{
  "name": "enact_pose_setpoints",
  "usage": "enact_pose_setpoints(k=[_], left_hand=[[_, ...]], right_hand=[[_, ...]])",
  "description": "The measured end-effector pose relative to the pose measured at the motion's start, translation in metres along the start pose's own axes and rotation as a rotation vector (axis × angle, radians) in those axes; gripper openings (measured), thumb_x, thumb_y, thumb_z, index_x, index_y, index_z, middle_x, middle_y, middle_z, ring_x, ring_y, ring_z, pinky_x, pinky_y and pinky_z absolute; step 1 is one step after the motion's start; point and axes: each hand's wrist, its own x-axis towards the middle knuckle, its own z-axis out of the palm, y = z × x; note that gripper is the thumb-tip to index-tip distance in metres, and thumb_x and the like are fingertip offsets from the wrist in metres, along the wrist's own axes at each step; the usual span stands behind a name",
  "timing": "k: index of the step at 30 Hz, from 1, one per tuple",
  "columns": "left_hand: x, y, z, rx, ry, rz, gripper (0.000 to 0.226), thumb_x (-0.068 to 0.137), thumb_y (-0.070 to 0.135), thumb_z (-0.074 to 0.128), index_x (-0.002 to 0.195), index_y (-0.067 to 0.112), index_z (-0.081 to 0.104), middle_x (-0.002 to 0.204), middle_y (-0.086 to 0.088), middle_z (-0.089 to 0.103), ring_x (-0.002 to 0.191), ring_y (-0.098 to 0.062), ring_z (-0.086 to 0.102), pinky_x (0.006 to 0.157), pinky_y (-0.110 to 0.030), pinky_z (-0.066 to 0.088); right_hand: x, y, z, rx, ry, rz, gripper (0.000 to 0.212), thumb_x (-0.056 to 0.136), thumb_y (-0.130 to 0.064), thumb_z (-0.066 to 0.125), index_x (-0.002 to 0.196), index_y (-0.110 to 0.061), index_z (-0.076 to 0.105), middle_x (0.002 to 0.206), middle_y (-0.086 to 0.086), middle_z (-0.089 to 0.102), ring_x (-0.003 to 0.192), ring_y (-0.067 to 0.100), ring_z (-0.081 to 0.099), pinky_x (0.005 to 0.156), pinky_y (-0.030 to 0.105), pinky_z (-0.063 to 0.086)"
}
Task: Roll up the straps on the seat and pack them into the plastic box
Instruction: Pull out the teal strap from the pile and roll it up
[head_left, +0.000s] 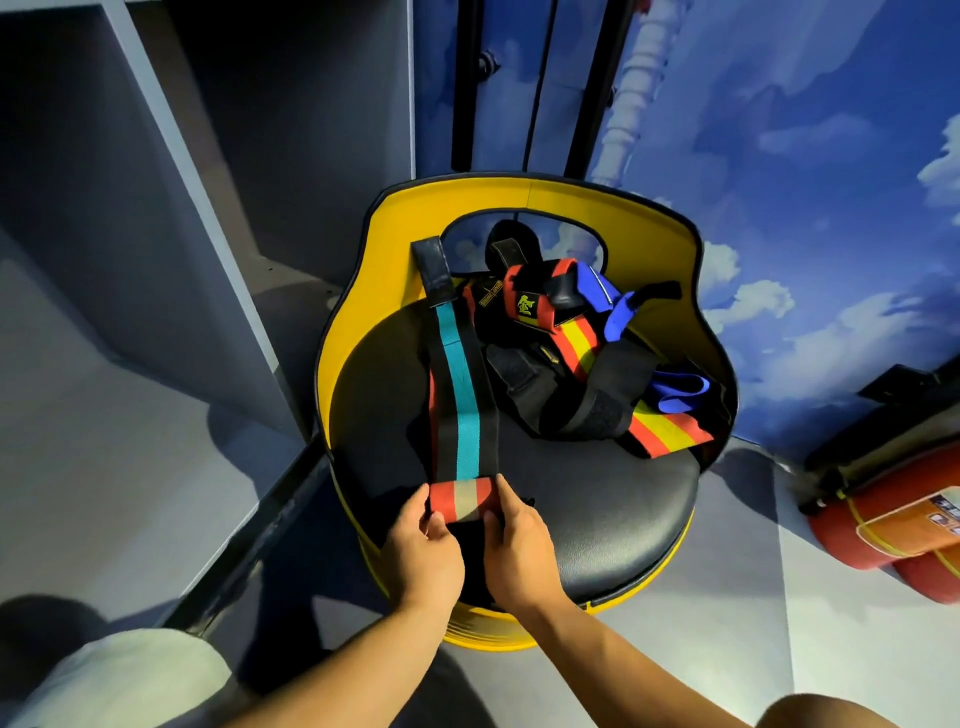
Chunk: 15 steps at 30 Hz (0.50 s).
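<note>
A round black seat (597, 509) with a yellow backrest (670, 260) stands in front of me. A long black strap with a teal stripe (460, 395) lies stretched from the backrest toward me. Its near end is a small red and pale-striped roll (460, 500). My left hand (423, 551) pinches the roll's left side and my right hand (517, 545) pinches its right side. A tangled heap of straps (576, 358), red-yellow, blue and black, lies at the back of the seat. No plastic box is in view.
A grey cabinet panel (171, 218) rises at the left. A blue sky-painted wall (779, 156) stands behind the seat. Two red cylinders (893, 530) lie on the grey floor at the right. My knees show at the bottom edge.
</note>
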Motion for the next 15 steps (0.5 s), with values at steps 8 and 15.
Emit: enact_pose_setpoints(k=[8, 15], left_hand=[[-0.005, 0.002, -0.008, 0.064, -0.012, 0.056, 0.038, 0.102, 0.013, 0.056, 0.139, 0.018, 0.059, 0.136, -0.007, 0.061, 0.126, -0.028, 0.056, 0.099, -0.036, 0.048], [0.011, 0.003, -0.015, 0.17, -0.054, 0.128, 0.035, 0.1, 0.02, 0.059, 0.135, 0.018, 0.062, 0.132, -0.005, 0.064, 0.122, -0.026, 0.059, 0.099, -0.036, 0.049]], right_hand=[[0.003, 0.007, -0.004, -0.058, -0.006, -0.022, 0.044, 0.104, -0.024, 0.047, 0.147, -0.016, 0.047, 0.13, 0.005, 0.064, 0.118, 0.022, 0.057, 0.1, 0.027, 0.043], [0.011, 0.005, -0.013, -0.041, 0.025, -0.066, 0.037, 0.097, -0.023, 0.06, 0.133, -0.011, 0.061, 0.132, 0.003, 0.063, 0.122, 0.02, 0.057, 0.104, 0.022, 0.038]])
